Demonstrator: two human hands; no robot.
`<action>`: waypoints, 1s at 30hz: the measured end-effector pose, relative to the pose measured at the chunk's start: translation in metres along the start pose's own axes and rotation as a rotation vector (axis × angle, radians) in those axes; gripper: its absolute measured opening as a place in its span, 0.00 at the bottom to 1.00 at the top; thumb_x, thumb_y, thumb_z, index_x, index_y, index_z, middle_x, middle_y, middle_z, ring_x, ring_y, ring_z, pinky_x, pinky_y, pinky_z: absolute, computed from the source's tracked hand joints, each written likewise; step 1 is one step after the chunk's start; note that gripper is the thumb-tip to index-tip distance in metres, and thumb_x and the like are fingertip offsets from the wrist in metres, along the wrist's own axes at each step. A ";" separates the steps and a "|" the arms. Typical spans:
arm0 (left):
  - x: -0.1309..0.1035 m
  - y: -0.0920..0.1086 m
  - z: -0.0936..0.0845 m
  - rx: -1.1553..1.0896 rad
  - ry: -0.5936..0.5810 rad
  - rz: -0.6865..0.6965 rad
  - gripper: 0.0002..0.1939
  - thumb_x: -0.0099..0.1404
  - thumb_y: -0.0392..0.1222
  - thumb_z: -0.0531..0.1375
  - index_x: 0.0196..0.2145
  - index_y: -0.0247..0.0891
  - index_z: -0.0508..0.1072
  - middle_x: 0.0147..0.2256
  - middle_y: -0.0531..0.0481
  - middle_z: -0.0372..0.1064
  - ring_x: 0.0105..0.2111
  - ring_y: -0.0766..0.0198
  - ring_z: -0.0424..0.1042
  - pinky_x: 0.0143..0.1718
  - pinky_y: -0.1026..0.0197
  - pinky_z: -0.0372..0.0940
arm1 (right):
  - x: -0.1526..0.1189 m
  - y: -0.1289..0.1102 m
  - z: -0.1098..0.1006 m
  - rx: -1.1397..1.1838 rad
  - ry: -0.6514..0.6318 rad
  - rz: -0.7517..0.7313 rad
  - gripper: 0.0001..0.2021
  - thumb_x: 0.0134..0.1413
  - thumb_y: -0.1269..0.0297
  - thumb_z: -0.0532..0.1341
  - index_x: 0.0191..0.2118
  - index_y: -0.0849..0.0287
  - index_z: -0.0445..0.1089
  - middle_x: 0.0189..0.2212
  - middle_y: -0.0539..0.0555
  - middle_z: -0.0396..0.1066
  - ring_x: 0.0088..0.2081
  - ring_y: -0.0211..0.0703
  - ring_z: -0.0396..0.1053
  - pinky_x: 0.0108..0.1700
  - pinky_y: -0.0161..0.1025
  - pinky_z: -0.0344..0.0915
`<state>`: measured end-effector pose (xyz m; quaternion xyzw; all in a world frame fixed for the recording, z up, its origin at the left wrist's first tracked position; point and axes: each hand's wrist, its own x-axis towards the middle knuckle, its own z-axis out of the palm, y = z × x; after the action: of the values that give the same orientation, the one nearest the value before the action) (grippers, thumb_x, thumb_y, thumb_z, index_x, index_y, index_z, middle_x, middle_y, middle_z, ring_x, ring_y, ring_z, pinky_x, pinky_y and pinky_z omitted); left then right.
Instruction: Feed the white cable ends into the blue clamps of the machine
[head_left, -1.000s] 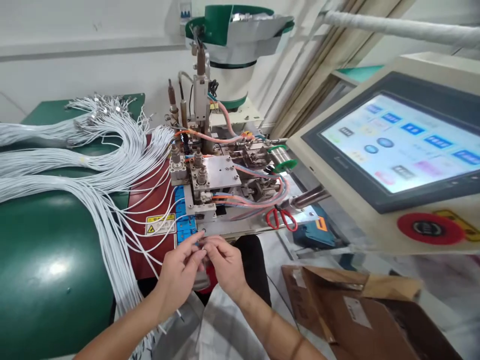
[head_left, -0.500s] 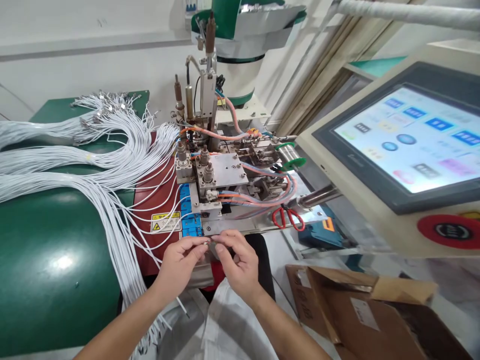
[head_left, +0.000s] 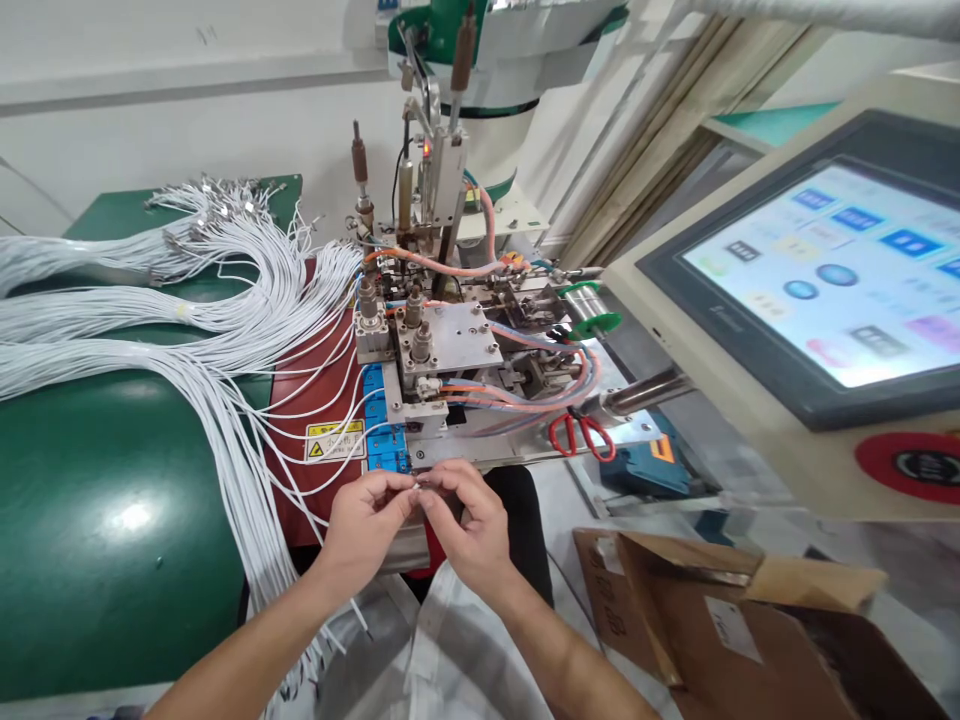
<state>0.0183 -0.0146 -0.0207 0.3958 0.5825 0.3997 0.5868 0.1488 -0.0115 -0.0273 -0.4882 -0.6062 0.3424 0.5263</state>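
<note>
My left hand [head_left: 364,525] is closed in a pinch, thumb against fingers, with a white cable passing into it from the left. The fingertips of my right hand [head_left: 469,525] are pinched too and meet the left ones just in front of the blue clamps [head_left: 386,452]. A tiny pale tip shows between them, too small to make out. White cables [head_left: 217,440] run in a thick bundle across the green table [head_left: 97,500], and several single ones reach the blue clamps of the machine [head_left: 454,337].
A touch screen [head_left: 832,270] with a red stop button [head_left: 919,466] stands at the right. Red-handled scissors [head_left: 581,435] and a solder wire spool [head_left: 590,308] are by the machine. An open cardboard box [head_left: 720,620] sits lower right.
My right hand has moved slightly left, closing the gap between the fingertips. The tall rod assembly at the back of the machine has shifted and tilted to the right.
</note>
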 end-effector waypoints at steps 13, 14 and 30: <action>-0.002 0.009 0.003 -0.169 -0.091 -0.065 0.09 0.54 0.43 0.62 0.29 0.34 0.72 0.28 0.51 0.71 0.27 0.68 0.69 0.33 0.65 0.65 | -0.004 0.006 0.007 0.140 0.041 0.140 0.05 0.50 0.70 0.57 0.27 0.58 0.69 0.28 0.52 0.65 0.30 0.38 0.66 0.33 0.36 0.65; -0.002 0.009 0.002 -0.192 -0.109 -0.071 0.09 0.54 0.43 0.62 0.29 0.34 0.71 0.27 0.52 0.70 0.27 0.68 0.69 0.33 0.65 0.65 | -0.004 0.006 0.007 0.159 0.038 0.147 0.05 0.50 0.70 0.57 0.28 0.58 0.70 0.28 0.52 0.66 0.30 0.38 0.66 0.34 0.36 0.65; -0.003 0.012 -0.001 0.034 -0.172 -0.046 0.10 0.59 0.44 0.55 0.28 0.33 0.68 0.21 0.54 0.64 0.22 0.70 0.63 0.26 0.67 0.59 | 0.012 0.004 -0.005 0.064 -0.090 0.042 0.05 0.46 0.73 0.58 0.25 0.59 0.70 0.24 0.51 0.67 0.27 0.37 0.66 0.31 0.34 0.64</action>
<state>0.0170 -0.0133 -0.0082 0.4250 0.5455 0.3409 0.6368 0.1547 0.0005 -0.0259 -0.4679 -0.6077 0.3939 0.5066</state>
